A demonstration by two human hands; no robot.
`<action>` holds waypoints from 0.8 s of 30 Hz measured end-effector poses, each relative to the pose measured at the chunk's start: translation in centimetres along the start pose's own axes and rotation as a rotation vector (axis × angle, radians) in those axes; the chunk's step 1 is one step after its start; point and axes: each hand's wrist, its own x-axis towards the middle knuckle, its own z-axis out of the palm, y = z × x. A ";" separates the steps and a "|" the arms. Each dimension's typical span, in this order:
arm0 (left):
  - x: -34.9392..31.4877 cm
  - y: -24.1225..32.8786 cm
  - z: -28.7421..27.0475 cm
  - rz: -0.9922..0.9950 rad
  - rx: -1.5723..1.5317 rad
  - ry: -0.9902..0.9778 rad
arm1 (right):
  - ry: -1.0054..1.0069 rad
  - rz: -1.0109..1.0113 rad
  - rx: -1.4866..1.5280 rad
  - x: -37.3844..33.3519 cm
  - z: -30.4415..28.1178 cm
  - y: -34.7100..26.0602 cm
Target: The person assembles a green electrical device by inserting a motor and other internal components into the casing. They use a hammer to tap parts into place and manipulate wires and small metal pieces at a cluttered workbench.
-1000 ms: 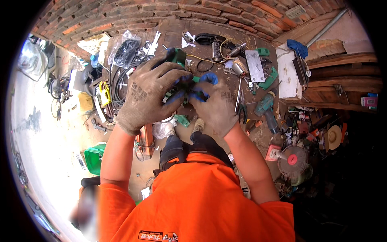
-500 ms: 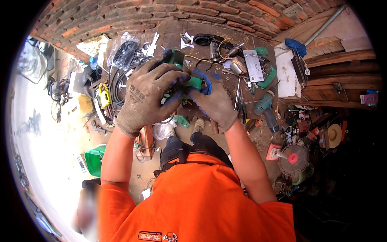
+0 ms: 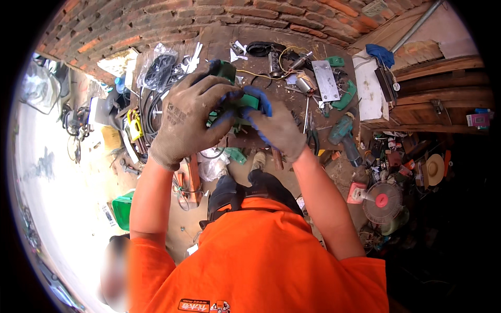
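Observation:
Both of my hands wear grey-brown work gloves with blue palms and fingertips. They are raised over the near side of a dark, worn workbench (image 3: 261, 138). My left hand (image 3: 188, 117) curls around a green plastic tool housing (image 3: 226, 71), whose far end sticks out beyond the fingers. From the other side my right hand (image 3: 279, 122) grips the same housing with bent fingers and thumb. The fingers hide most of it, so its inner parts cannot be made out.
Motor parts (image 3: 306, 83), a metal plate (image 3: 326, 81) and a green shell (image 3: 346, 96) lie to the right, near a teal cordless drill (image 3: 342, 130). Bagged black cable (image 3: 159, 68) and a yellow tool (image 3: 134, 124) are left. A fan (image 3: 382, 201) stands lower right; another person (image 3: 115, 271) is lower left.
My right hand has shifted slightly left, its fingers closer in over the green housing. The left hand keeps its hold. The whole view has moved a little.

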 end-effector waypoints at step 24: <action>0.0 1.2 -0.3 0.013 0.038 -0.030 | -0.055 -0.141 0.269 -0.2 0.9 2.3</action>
